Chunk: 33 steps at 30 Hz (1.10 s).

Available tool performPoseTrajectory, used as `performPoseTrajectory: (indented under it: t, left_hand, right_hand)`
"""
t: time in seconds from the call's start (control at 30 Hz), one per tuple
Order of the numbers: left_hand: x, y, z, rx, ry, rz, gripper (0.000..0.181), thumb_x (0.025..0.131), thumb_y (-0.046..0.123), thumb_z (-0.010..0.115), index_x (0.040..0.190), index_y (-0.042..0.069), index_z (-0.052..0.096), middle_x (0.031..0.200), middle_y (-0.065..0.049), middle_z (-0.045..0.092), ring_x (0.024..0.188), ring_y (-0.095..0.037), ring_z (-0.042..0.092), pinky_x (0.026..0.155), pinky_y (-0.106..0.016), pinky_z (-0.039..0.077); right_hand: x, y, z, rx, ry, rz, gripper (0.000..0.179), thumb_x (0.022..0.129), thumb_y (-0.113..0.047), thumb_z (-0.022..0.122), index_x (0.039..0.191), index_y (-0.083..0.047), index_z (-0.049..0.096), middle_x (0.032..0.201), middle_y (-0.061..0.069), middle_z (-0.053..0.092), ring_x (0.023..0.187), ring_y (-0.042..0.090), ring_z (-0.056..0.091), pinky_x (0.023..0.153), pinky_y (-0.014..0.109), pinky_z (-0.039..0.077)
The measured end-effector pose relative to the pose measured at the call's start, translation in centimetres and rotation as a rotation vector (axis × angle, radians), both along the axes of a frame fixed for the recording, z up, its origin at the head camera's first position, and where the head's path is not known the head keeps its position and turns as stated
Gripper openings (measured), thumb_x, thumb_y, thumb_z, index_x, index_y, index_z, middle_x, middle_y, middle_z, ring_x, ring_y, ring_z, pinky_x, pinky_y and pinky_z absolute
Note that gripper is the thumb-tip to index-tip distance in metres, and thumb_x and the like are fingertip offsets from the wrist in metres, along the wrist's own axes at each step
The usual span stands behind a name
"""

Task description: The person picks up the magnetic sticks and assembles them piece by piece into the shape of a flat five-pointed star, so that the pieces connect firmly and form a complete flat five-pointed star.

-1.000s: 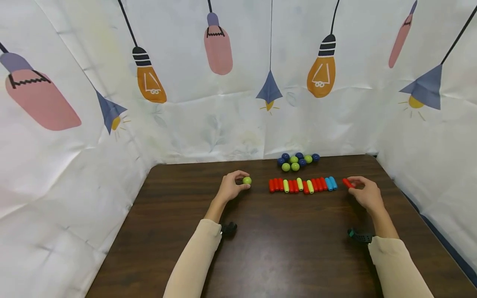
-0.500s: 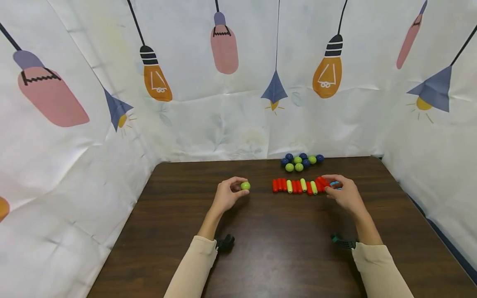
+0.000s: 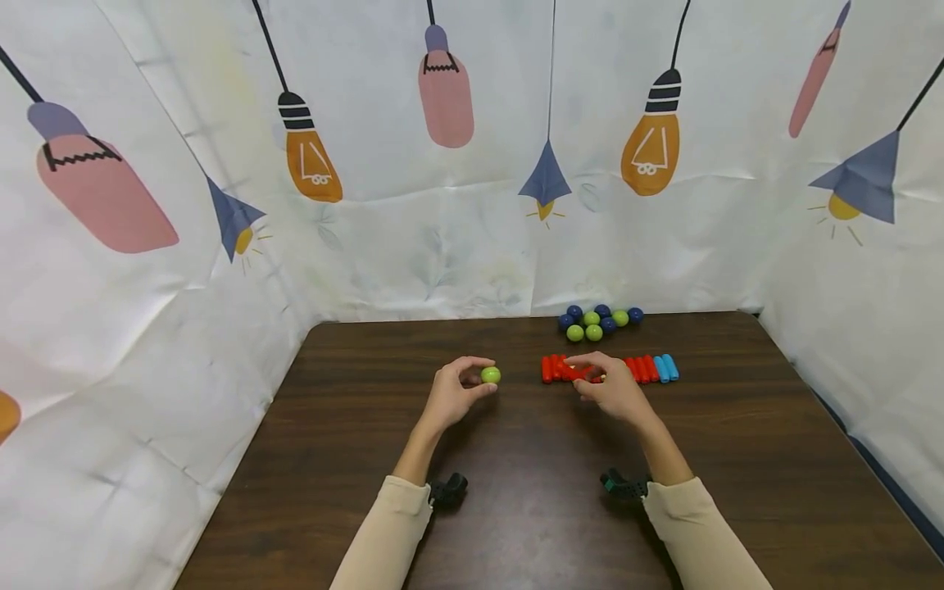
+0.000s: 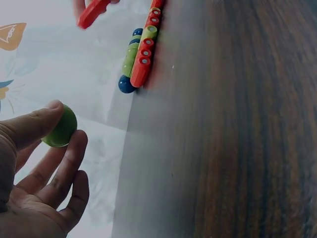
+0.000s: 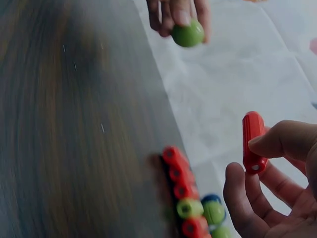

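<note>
My left hand [image 3: 451, 397] pinches a round green bead [image 3: 490, 374] between thumb and fingers, above the table's left half. In the left wrist view that bead [image 4: 63, 128] looks smooth and glossy. My right hand [image 3: 619, 397] holds a red tube-shaped bead [image 5: 253, 141], ridged along its sides and with a hole in its end. It hovers over the left part of a row of tube beads [image 3: 644, 369], hiding some of them. Red, yellow-green and blue tubes make up this row, lying side by side. Behind the row sits a cluster of dark blue and green round beads [image 3: 593, 319].
A dark wood-grain table [image 3: 531, 508] spreads out under both hands. White cloth printed with hanging lamps [image 3: 472, 229] stands along its back and sides. Each wrist wears a dark strap, such as the left wrist strap [image 3: 448, 489].
My right hand has swept left with the red tube bead, from right of the row to above its left part. My left hand still pinches the green bead, nearly in place.
</note>
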<state>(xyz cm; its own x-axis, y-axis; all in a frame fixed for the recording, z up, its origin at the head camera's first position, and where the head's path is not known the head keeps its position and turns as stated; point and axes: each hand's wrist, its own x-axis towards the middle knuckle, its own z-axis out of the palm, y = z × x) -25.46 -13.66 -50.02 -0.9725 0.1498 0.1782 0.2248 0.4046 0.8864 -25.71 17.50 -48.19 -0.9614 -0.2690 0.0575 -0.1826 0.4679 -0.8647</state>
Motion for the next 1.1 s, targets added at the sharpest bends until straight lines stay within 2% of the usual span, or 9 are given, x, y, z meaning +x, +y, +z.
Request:
performPoseTrajectory:
  t: [0.13, 0.27, 0.4, 0.63, 1.1]
  left_hand:
    - [0.4, -0.1, 0.1, 0.006, -0.003, -0.011, 0.041, 0.084, 0.007, 0.083, 0.124, 0.008, 0.072, 0.118, -0.009, 0.073, 0.093, -0.020, 0.075, 0.076, -0.028, 0.060]
    - [0.6, 0.1, 0.3, 0.005, -0.013, -0.016, 0.040, 0.083, 0.007, 0.083, 0.122, 0.013, 0.073, 0.119, -0.006, 0.073, 0.095, -0.021, 0.075, 0.077, -0.029, 0.060]
    - [0.5, 0.3, 0.5, -0.005, -0.011, -0.057, 0.040, 0.085, 0.008, 0.082, 0.124, 0.013, 0.073, 0.122, -0.007, 0.072, 0.098, -0.021, 0.075, 0.080, -0.031, 0.060]
    - [0.5, 0.6, 0.7, -0.028, -0.017, -0.102, 0.040, 0.086, 0.010, 0.082, 0.125, 0.010, 0.072, 0.116, -0.006, 0.074, 0.094, -0.018, 0.074, 0.080, -0.029, 0.059]
    - [0.7, 0.9, 0.7, -0.023, -0.034, -0.154, 0.040, 0.088, 0.013, 0.081, 0.127, 0.009, 0.071, 0.108, -0.011, 0.076, 0.088, -0.017, 0.072, 0.075, -0.028, 0.055]
  right_hand:
    - [0.0, -2.3, -0.3, -0.007, 0.018, 0.065, 0.036, 0.094, -0.004, 0.069, 0.129, -0.013, 0.070, 0.118, 0.015, 0.065, 0.075, 0.026, 0.067, 0.061, 0.030, 0.055]
    - [0.3, -4.1, -0.4, 0.001, 0.030, 0.103, 0.036, 0.093, -0.006, 0.069, 0.126, -0.017, 0.072, 0.117, 0.012, 0.065, 0.074, 0.020, 0.064, 0.062, 0.030, 0.054]
    - [0.6, -5.2, -0.5, -0.010, 0.036, 0.128, 0.034, 0.092, -0.005, 0.070, 0.124, -0.017, 0.074, 0.113, 0.010, 0.067, 0.081, 0.019, 0.061, 0.065, 0.030, 0.055]
    - [1.1, -5.9, -0.7, 0.009, 0.048, 0.165, 0.032, 0.094, -0.006, 0.069, 0.124, -0.017, 0.074, 0.114, 0.006, 0.067, 0.093, 0.021, 0.058, 0.071, 0.030, 0.054]
    - [1.3, -5.9, -1.0, 0.021, 0.036, 0.159, 0.033, 0.094, -0.006, 0.068, 0.124, -0.016, 0.073, 0.116, 0.006, 0.067, 0.091, 0.021, 0.059, 0.070, 0.031, 0.055]
